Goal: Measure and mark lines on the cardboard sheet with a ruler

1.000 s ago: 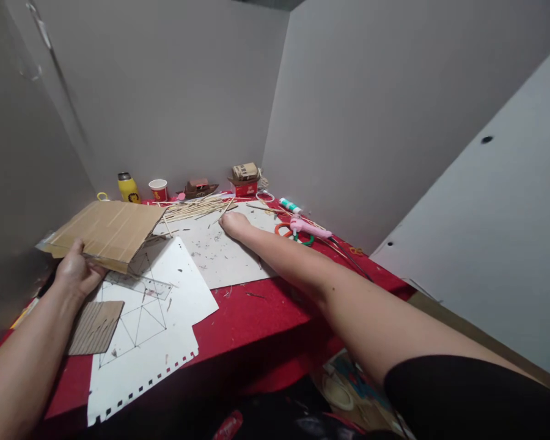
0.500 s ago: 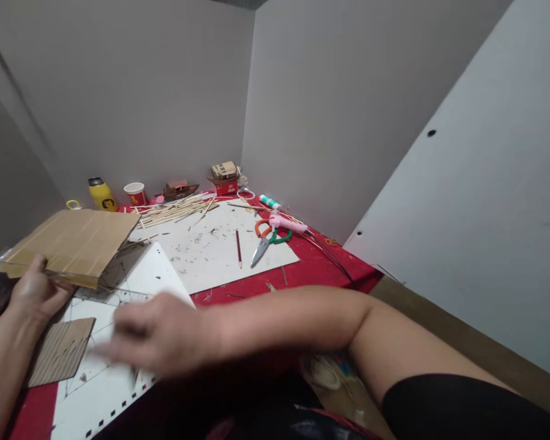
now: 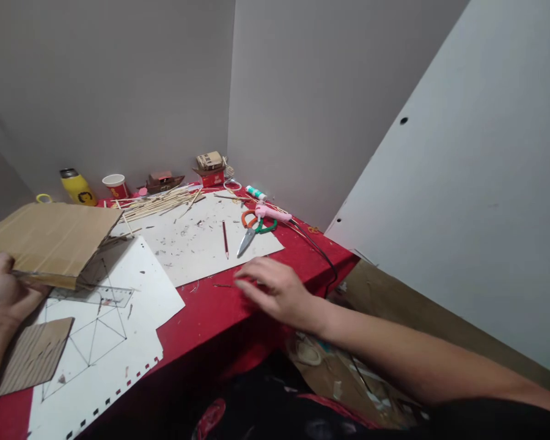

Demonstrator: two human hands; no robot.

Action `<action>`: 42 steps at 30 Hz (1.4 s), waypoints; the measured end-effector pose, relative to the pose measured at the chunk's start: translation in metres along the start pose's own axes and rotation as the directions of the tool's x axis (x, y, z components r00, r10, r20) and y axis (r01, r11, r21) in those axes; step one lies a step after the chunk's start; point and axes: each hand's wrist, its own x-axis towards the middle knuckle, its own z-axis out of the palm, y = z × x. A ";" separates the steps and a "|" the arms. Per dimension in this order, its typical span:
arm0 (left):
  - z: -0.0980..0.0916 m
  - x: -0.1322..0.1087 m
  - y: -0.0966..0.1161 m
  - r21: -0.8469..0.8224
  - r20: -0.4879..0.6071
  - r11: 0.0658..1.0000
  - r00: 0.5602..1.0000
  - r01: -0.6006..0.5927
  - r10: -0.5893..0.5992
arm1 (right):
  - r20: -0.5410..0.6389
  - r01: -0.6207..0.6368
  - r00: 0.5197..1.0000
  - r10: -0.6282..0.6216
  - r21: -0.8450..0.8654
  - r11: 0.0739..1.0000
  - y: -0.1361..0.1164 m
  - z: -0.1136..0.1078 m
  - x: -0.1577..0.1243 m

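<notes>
My left hand (image 3: 2,293) grips the near edge of a large brown cardboard sheet (image 3: 50,235) at the far left and holds it raised over a white paper with drawn triangles (image 3: 96,342). A clear ruler (image 3: 94,296) lies on that paper under the cardboard. My right hand (image 3: 275,287) hovers palm down over the red table (image 3: 215,311) near its front edge, fingers spread and slightly blurred, holding nothing. A red pencil (image 3: 225,238) and scissors with orange and green handles (image 3: 252,229) lie on a white board (image 3: 197,244) just beyond it.
A pink glue gun (image 3: 275,214) with a black cord, a glue bottle (image 3: 255,192), a pile of thin wooden sticks (image 3: 160,205), a yellow bottle (image 3: 77,187), a red cup (image 3: 114,186) and small cardboard models (image 3: 209,166) stand near grey partition walls. A corrugated scrap (image 3: 34,354) lies bottom left.
My right hand left the white board's far side, swept across to the drawn paper, then moved right to the table's front edge. The view turned right. My left hand kept hold of the cardboard.
</notes>
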 end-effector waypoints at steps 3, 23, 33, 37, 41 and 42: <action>0.007 -0.004 0.002 -0.082 -0.053 0.996 0.998 0.032 -0.036 | -0.013 -0.186 0.982 0.186 -0.165 0.969 0.039 -0.008 -0.029; 0.013 -0.015 0.004 -0.105 -0.005 0.992 0.998 0.064 -0.065 | 0.043 0.357 0.780 -0.624 0.789 0.500 -0.094 0.058 -0.031; 0.013 -0.019 0.003 -0.119 -0.039 0.991 0.997 0.060 -0.065 | 0.099 0.178 0.974 -0.206 0.236 0.955 0.005 -0.003 0.034; 0.014 -0.020 0.006 -0.104 -0.066 0.991 0.993 0.086 -0.093 | 0.131 -0.059 0.989 0.063 -0.030 0.998 0.089 -0.024 0.101; 0.011 -0.016 0.005 -0.067 -0.104 0.994 0.990 0.092 -0.098 | 0.264 -0.222 0.919 0.292 -0.263 0.939 0.161 -0.013 0.170; 0.010 -0.016 0.005 -0.055 -0.115 0.994 0.989 0.091 -0.097 | 0.311 -0.232 0.892 0.327 -0.305 0.923 0.175 -0.007 0.184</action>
